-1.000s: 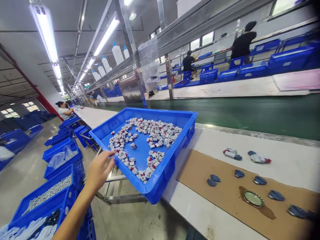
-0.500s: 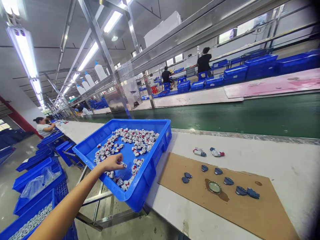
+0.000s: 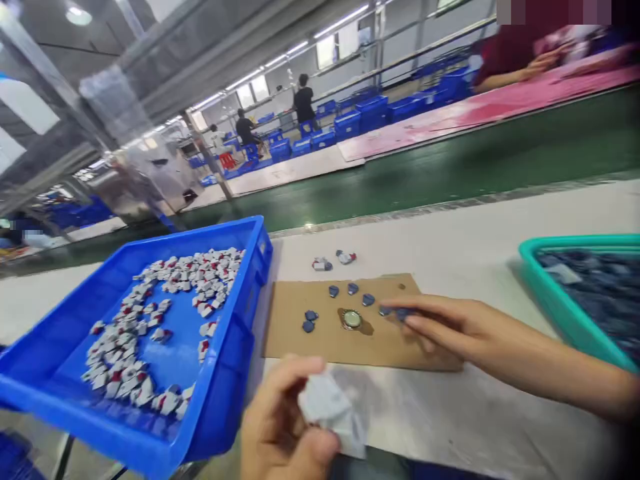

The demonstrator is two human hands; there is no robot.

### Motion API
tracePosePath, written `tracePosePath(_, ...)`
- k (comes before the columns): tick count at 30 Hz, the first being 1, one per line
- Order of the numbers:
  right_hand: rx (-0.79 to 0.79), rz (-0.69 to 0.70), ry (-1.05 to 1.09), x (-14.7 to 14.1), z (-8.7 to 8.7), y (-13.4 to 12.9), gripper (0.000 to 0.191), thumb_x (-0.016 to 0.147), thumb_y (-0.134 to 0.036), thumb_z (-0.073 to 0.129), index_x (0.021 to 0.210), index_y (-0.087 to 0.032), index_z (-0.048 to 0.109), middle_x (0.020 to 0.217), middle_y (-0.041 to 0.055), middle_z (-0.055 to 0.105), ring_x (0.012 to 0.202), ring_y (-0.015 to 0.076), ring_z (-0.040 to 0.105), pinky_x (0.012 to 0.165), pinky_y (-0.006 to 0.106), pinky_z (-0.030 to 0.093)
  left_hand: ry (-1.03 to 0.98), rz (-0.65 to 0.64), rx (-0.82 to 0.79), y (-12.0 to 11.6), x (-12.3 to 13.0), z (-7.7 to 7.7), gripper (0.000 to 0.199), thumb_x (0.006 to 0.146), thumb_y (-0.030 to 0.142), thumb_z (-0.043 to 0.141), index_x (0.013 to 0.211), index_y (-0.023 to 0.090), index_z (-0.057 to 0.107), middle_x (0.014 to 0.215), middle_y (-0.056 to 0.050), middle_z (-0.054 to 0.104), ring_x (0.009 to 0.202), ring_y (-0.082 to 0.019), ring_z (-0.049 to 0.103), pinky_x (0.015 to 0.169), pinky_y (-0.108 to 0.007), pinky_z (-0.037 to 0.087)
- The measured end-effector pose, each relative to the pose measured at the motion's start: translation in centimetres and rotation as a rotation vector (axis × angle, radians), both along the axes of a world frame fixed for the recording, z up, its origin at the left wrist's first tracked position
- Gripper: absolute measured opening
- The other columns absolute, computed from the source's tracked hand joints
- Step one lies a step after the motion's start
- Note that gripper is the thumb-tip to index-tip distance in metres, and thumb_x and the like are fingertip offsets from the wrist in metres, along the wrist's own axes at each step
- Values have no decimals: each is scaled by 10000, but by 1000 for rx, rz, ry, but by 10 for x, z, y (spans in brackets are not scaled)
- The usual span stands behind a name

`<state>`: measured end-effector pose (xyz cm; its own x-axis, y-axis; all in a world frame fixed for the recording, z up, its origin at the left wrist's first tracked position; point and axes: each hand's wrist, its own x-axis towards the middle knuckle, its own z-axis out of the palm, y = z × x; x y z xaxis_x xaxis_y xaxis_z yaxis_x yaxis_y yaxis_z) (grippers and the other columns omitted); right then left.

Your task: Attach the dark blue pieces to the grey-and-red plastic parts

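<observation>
In the foreground my left hand (image 3: 285,427) is closed around a whitish-grey plastic piece (image 3: 327,407), gripped between thumb and fingers and slightly blurred. My right hand (image 3: 455,327) reaches over the right end of a brown cardboard sheet (image 3: 300,348). Its thumb and index finger pinch a small dark blue piece (image 3: 403,313) there, and another dark blue piece (image 3: 384,311) lies beside the fingertips. Several more dark blue pieces (image 3: 367,299) are spread over the cardboard around a round metal cap (image 3: 352,319) with a wet patch beside it.
At left stands a blue tray (image 3: 235,373) of white-and-red pieces (image 3: 120,360). A green basket (image 3: 555,300) of dark pieces is at right. Two assembled pieces (image 3: 346,257) lie behind the cardboard. A green conveyor (image 3: 400,190) runs behind; a person's arm (image 3: 525,72) shows across it.
The view has swung right. My left hand has left the blue tray with a whitish-grey piece and is now close in front. My right hand has come into view at the dark blue pieces.
</observation>
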<state>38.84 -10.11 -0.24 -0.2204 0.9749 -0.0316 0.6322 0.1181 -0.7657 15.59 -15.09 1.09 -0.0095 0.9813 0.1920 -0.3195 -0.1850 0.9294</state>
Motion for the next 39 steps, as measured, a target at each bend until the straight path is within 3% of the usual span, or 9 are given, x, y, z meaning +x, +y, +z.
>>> tracePosePath(3,-63,40,-75,-12,-2,12,346,827,-354,396,1093,-181,536,727,41,576,635,148,527,555,248,381,-155,-133,-277,6,34,-30,310,596,371,727,882,262,677,641,-10,589,494,-103,538,438,-194,484)
tracePosePath(5,-57,11,-100,-18,-3,21,293,809,-340,423,1021,-185,556,677,16,564,591,135,505,526,236,355,-176,-116,-366,21,44,-48,308,599,350,730,883,246,671,673,-4,614,503,-89,543,454,-181,498)
tracePosePath(7,-17,-15,-79,-21,-6,28,254,807,-328,434,971,-193,574,678,9,563,615,132,509,530,228,353,-183,-38,-385,35,45,-62,321,602,338,731,891,219,660,736,-11,628,557,-89,556,484,-172,509)
tracePosePath(11,135,30,-17,-25,-12,41,205,758,-298,513,896,-215,641,912,37,566,800,144,517,594,222,390,-226,14,-448,49,35,-77,354,638,349,703,944,192,620,780,-19,610,630,-100,571,521,-178,516)
tracePosePath(15,47,-24,-10,-34,-19,53,219,761,-288,507,912,-195,636,802,31,574,615,106,502,515,210,383,-321,-17,-509,49,26,-80,365,683,351,668,1008,211,581,801,-13,592,631,-93,574,538,-184,516)
tracePosePath(19,23,81,-79,-39,-24,56,209,801,-231,452,942,-204,605,735,-4,597,543,85,494,518,203,377,-411,2,-540,50,22,-77,333,724,346,631,1027,227,560,815,-10,588,656,-89,577,564,-180,515)
tracePosePath(27,215,297,-675,-47,-15,54,138,817,-118,410,810,-151,543,774,43,565,658,144,506,556,241,312,-421,-5,-558,49,26,-70,351,683,355,663,990,207,578,772,-10,584,627,-96,565,543,-185,512)
tracePosePath(34,265,361,-792,-53,-12,54,104,779,-82,430,758,-127,522,740,55,543,601,135,489,498,240,233,-404,37,-538,50,27,-68,365,661,320,685,997,215,585,826,-13,588,677,-101,565,565,-188,520)
tracePosePath(39,180,332,-629,-52,-10,54,148,800,-116,410,780,-138,555,717,47,560,610,130,495,521,229,279,-415,60,-530,50,28,-70,369,615,293,722,952,198,606,815,-16,605,704,-108,561,583,-203,527)
